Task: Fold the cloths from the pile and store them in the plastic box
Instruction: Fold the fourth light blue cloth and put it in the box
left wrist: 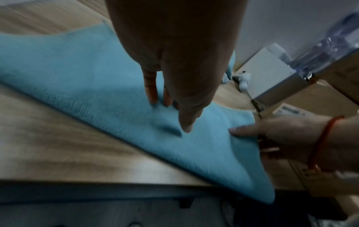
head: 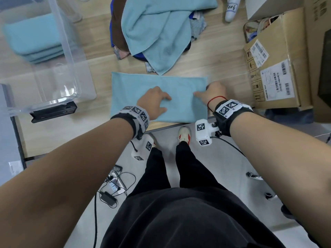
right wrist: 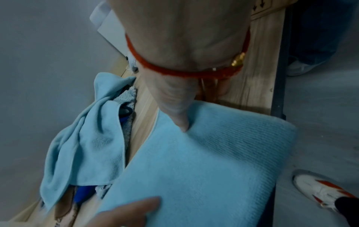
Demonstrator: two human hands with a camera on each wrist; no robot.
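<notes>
A light blue cloth (head: 179,108) lies folded flat as a wide rectangle at the wooden table's front edge. My left hand (head: 157,102) rests on its middle, fingers (left wrist: 153,92) straight and pressing down. My right hand (head: 211,93) is at the cloth's right edge and pinches it, with the thumb (right wrist: 180,121) on top and the fingers tucked under the edge. The pile (head: 161,33) lies behind: a rumpled light blue towel over brown, dark blue and patterned cloths. The clear plastic box (head: 69,56) stands at the left with folded light blue cloths (head: 32,42) inside.
Cardboard boxes (head: 275,68) crowd the table's right side, close to my right hand. A black device (head: 53,112) sits by the box's near corner. A white labelled object (head: 231,9) stands at the back. The table edge (head: 170,126) runs just under the cloth.
</notes>
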